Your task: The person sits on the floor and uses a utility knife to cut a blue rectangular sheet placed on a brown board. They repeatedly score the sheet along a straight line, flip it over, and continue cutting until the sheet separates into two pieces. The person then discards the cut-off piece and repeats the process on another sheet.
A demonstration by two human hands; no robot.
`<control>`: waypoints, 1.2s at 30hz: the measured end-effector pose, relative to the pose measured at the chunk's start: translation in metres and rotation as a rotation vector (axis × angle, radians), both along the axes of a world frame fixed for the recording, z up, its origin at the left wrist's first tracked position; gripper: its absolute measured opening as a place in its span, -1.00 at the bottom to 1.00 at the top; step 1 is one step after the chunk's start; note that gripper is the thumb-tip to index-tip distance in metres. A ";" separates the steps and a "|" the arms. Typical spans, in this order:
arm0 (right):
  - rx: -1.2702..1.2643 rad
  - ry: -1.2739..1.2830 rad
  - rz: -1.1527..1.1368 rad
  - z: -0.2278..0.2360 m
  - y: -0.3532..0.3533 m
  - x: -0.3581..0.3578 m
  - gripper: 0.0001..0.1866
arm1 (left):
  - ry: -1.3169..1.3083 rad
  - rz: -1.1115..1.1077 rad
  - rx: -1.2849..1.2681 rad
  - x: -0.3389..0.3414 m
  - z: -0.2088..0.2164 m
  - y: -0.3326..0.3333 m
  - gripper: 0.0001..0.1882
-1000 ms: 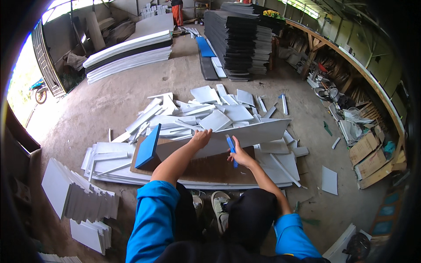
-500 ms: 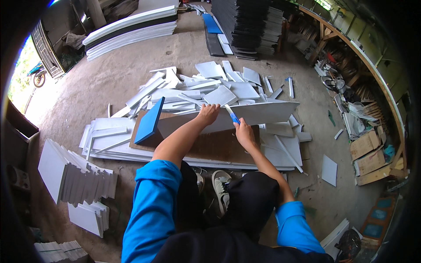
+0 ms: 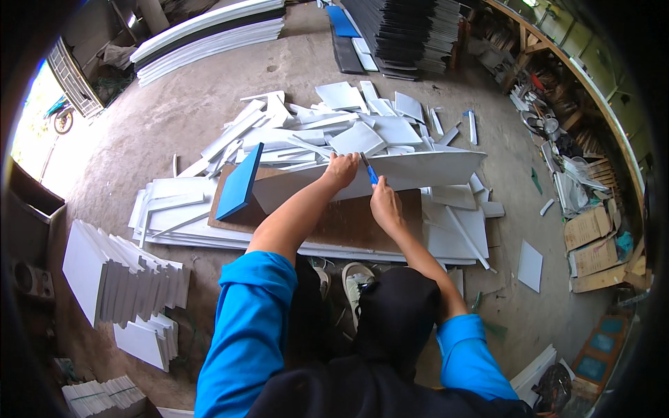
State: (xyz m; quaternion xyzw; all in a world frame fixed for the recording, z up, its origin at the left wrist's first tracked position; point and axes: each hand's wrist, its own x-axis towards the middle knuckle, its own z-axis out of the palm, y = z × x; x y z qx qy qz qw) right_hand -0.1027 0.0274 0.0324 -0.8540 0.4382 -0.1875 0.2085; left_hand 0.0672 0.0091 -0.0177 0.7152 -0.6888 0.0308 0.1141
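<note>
A long white foam-like panel (image 3: 432, 170) stands on its edge across a brown board (image 3: 334, 226). My left hand (image 3: 343, 170) is closed over the panel's top edge. Just to its right, my right hand (image 3: 385, 203) grips a blue-handled utility knife (image 3: 372, 174). The knife points up and away, its metal blade at the panel's top edge close to my left fingers. A blue rectangular panel (image 3: 237, 188) leans upright at the left end of the brown board. Flat white sheets (image 3: 453, 240) lie beneath the board.
Beyond the panel spreads a heap of white offcuts (image 3: 300, 122). Cut white pieces (image 3: 125, 279) stand in a row at the left. Stacked black sheets (image 3: 394, 35) rise at the back, with long white sheets (image 3: 209, 38) at back left. Cardboard (image 3: 591, 228) sits along the right wall.
The knife is tilted more upright, and my right hand has come closer to my left. My left hand has shifted slightly right along the panel's edge. The whole view has shifted a little.
</note>
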 end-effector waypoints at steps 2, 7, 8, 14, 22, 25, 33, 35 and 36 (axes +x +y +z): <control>-0.004 0.011 0.000 -0.003 0.000 0.000 -0.78 | -0.002 0.001 -0.040 0.000 -0.004 -0.001 -0.80; -0.004 0.037 -0.010 -0.003 -0.001 0.000 -0.80 | -0.010 -0.011 -0.081 0.000 -0.006 -0.003 -0.79; -0.008 0.033 -0.007 -0.005 -0.002 0.000 -0.80 | -0.010 -0.012 -0.086 0.000 -0.006 -0.002 -0.79; -0.001 0.055 0.003 -0.002 0.000 0.000 -0.79 | 0.005 0.003 -0.062 0.000 -0.006 -0.003 -0.79; -0.032 0.244 0.010 -0.001 0.001 0.008 -0.73 | 0.018 -0.013 -0.058 0.002 -0.006 -0.001 -0.74; -0.083 0.239 0.028 -0.012 -0.009 0.006 -0.67 | 0.008 -0.018 0.040 -0.004 0.002 -0.001 -0.71; -0.110 0.202 0.027 -0.013 -0.011 0.010 -0.64 | 0.038 -0.021 -0.028 -0.007 0.004 0.005 -0.82; -0.079 0.211 0.035 -0.011 -0.010 0.011 -0.63 | 0.048 -0.027 -0.032 -0.005 0.002 0.006 -0.83; -0.064 0.213 0.042 -0.010 -0.011 0.013 -0.62 | 0.054 -0.034 -0.023 -0.003 0.002 0.006 -0.83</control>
